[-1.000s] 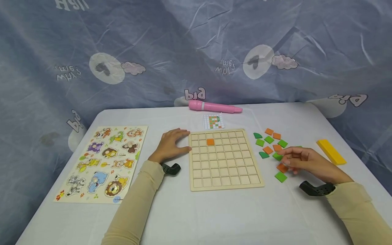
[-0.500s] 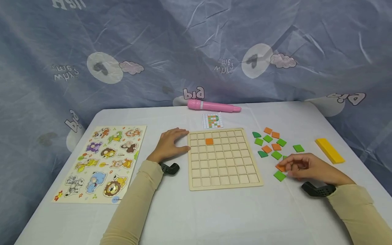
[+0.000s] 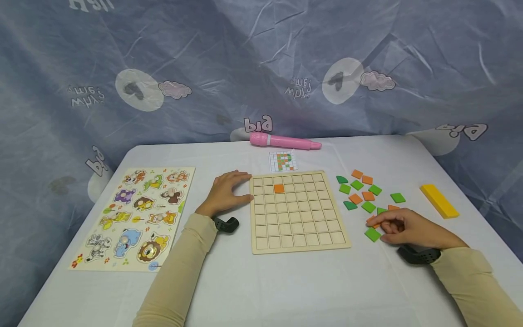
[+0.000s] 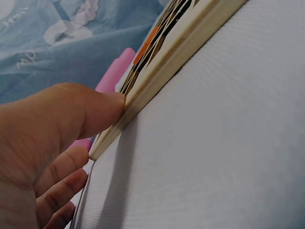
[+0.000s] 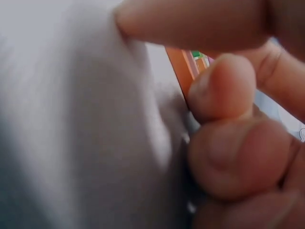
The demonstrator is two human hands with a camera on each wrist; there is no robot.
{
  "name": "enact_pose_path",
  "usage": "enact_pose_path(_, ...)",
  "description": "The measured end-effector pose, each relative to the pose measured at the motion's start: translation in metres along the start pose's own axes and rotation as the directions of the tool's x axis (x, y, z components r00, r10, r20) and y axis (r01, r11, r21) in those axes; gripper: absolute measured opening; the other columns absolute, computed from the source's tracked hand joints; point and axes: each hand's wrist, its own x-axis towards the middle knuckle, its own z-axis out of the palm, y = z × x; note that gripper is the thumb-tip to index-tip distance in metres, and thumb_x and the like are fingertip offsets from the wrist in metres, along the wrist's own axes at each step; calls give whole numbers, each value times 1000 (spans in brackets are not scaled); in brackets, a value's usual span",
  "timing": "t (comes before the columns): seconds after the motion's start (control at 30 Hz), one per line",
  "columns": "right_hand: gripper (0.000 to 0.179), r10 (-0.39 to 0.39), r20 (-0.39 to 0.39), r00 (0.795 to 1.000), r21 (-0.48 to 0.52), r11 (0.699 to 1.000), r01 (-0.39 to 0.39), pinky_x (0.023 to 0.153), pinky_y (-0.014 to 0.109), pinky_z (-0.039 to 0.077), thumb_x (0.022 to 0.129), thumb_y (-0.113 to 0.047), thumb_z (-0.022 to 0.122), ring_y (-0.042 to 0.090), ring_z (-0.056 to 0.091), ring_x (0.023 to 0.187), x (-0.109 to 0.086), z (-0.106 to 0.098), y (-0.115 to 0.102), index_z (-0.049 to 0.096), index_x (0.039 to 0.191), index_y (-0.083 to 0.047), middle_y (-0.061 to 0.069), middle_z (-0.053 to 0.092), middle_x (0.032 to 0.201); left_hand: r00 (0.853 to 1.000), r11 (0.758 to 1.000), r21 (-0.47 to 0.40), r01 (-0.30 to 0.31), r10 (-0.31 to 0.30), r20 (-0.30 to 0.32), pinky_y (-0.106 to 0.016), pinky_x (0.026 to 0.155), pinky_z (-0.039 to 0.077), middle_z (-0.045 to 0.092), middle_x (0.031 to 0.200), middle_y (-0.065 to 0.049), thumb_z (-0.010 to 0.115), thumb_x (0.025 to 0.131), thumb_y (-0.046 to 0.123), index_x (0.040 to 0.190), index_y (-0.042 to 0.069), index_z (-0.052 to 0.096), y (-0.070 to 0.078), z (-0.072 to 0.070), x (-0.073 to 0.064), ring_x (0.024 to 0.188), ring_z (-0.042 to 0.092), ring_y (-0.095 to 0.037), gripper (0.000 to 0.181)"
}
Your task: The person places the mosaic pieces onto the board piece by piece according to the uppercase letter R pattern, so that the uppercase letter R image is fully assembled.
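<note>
Beside the light wooden grid board, my left hand touches the left edge with thumb and fingertips. The left wrist view shows the thumb against the board's side. One orange square tile lies in a cell of the second row. To the right, my right hand is low over the loose tiles, its index fingertip on a partly covered orange tile. The thumb is apart from that tile, near a green square tile. In the right wrist view an orange tile shows beside the fingers.
Several green and orange tiles are scattered right of the board. A yellow block lies farther right. Behind the board are a small pattern card and a pink pen-like object. An animal puzzle board lies at left.
My right hand has come down and slightly back among the tiles, uncovering a green and an orange tile behind it. My left hand has stayed at the board's edge.
</note>
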Motion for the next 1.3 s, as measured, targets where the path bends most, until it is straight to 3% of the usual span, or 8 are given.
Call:
enact_pose_path(0.07, 39, -6, -4, 1000, 3, 1000, 6, 59, 25, 38, 88, 19, 74, 24, 42, 60, 1, 0, 0, 74, 124, 5, 7, 51, 77, 1000, 1000, 1, 2, -2, -1, -56, 128, 24, 57, 159, -9, 80, 90, 42, 154, 14, 62, 0, -1, -1, 158, 38, -33, 72)
enact_pose_path(0.13, 38, -16, -6, 1000, 14, 1000, 16, 49, 32, 36, 87, 21, 74, 24, 41, 60, 2, 0, 1, 74, 122, 5, 8, 50, 77, 1000, 1000, 1, 4, -4, -5, -56, 128, 24, 57, 159, -9, 80, 89, 42, 154, 14, 62, 0, -1, -1, 158, 38, -33, 72)
enact_pose_path(0.23, 39, -20, -14, 1000, 18, 1000, 20, 48, 34, 34, 86, 22, 74, 24, 40, 59, 3, -1, 4, 75, 120, 3, 9, 49, 76, 1000, 1000, -4, 4, -4, -9, -57, 128, 24, 58, 159, -9, 80, 89, 42, 153, 14, 63, 0, -2, -1, 158, 38, -33, 72)
enact_pose_path(0.57, 31, 34, -38, 999, 66, 997, -31, 51, 33, 41, 88, 19, 74, 22, 47, 64, 4, 0, 5, 72, 116, 5, 3, 59, 83, 1000, 1000, -9, 9, -9, -6, -57, 129, 23, 57, 159, -9, 80, 89, 42, 154, 14, 62, -2, -2, -2, 158, 37, -33, 73)
enact_pose_path(0.87, 33, 59, -22, 998, 120, 991, -56, 62, 23, 57, 94, 22, 63, 8, 64, 77, 2, -9, 7, 68, 122, 4, 0, 73, 99, 1000, 1000, -13, 6, -6, -11, -57, 128, 23, 57, 159, -8, 80, 89, 43, 153, 15, 63, -1, -1, -1, 158, 37, -32, 72)
enact_pose_path(1.0, 33, 88, -1, 996, 180, 980, -86, 64, 25, 61, 97, 21, 61, 11, 67, 75, 4, -12, 6, 65, 123, 0, 2, 76, 101, 1000, 1000, -11, -5, 5, -12, -57, 128, 24, 57, 159, -8, 80, 89, 43, 153, 15, 63, -1, 0, 0, 158, 37, -32, 72)
enact_pose_path(1.1, 31, 107, -3, 994, 169, 980, -105, 64, 27, 60, 98, 20, 60, 16, 66, 72, 9, -13, 4, 63, 122, 0, 4, 75, 96, 1000, 1000, -15, -6, 6, -10, -57, 128, 24, 57, 159, -9, 81, 89, 43, 153, 14, 63, -1, 0, 0, 158, 37, -33, 72)
enact_pose_path(1.3, 22, 148, -42, 988, 137, 980, -141, 62, 27, 60, 99, 18, 61, 17, 66, 70, 25, -13, -2, 57, 120, 14, 4, 75, 95, 1000, 1000, -16, 1, -1, 7, -57, 129, 22, 55, 161, -9, 81, 88, 45, 154, 14, 61, 0, -1, 0, 159, 36, -33, 76)
